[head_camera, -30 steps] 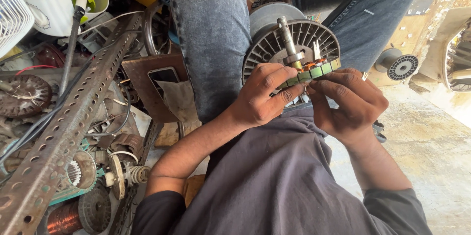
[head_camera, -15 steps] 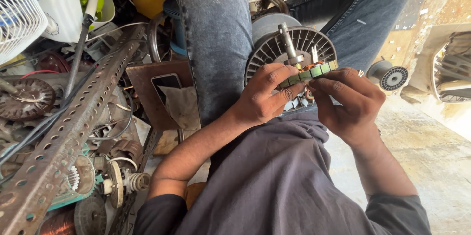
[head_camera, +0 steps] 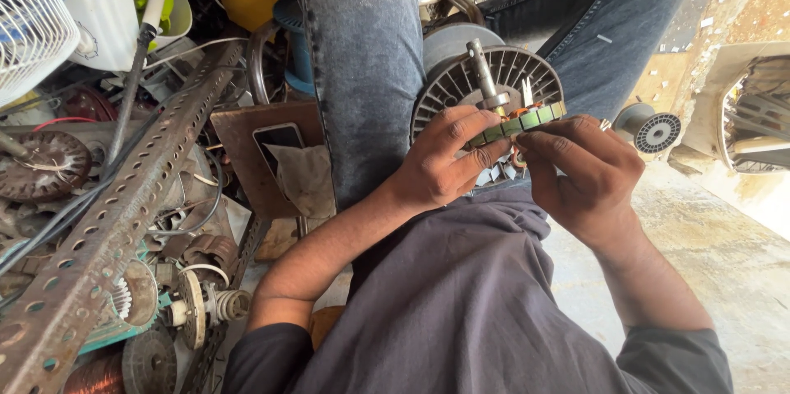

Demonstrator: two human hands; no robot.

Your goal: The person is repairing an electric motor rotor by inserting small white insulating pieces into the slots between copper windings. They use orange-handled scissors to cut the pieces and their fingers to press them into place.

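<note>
Both hands, left (head_camera: 440, 165) and right (head_camera: 580, 176), pinch the stiff, light green flat segmented strip (head_camera: 520, 122); its edges look like the safest hold.

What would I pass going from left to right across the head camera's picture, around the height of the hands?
Rusty round motor part → perforated metal bar → phone on a brown board → left hand → green strip held between both hands → right hand → small ribbed wheel → pale curved casing.
</note>
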